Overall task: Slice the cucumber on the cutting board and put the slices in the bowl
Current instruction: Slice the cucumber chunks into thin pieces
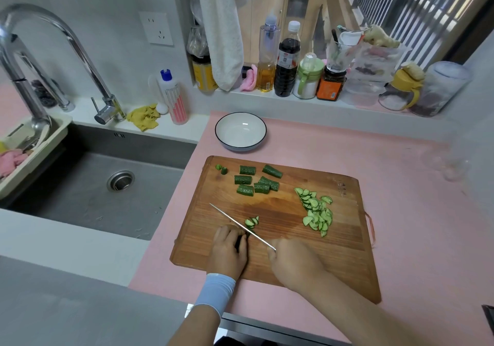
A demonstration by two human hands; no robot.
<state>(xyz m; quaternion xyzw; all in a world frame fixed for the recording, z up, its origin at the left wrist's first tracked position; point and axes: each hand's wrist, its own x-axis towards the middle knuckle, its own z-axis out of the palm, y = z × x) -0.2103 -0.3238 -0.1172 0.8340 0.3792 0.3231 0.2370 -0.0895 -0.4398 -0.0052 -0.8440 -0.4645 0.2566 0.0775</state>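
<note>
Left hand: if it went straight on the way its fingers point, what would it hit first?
Probably the knife, whose blade crosses just ahead of the left hand gripping a cucumber piece. Beyond it lie uncut cucumber chunks; height is hard to judge.

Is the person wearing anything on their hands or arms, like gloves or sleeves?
No gloves: both hands are bare. The left hand has a pale blue fabric cuff round its wrist, with bare forearm behind it. The right hand and forearm show no sleeve, watch or ring.
</note>
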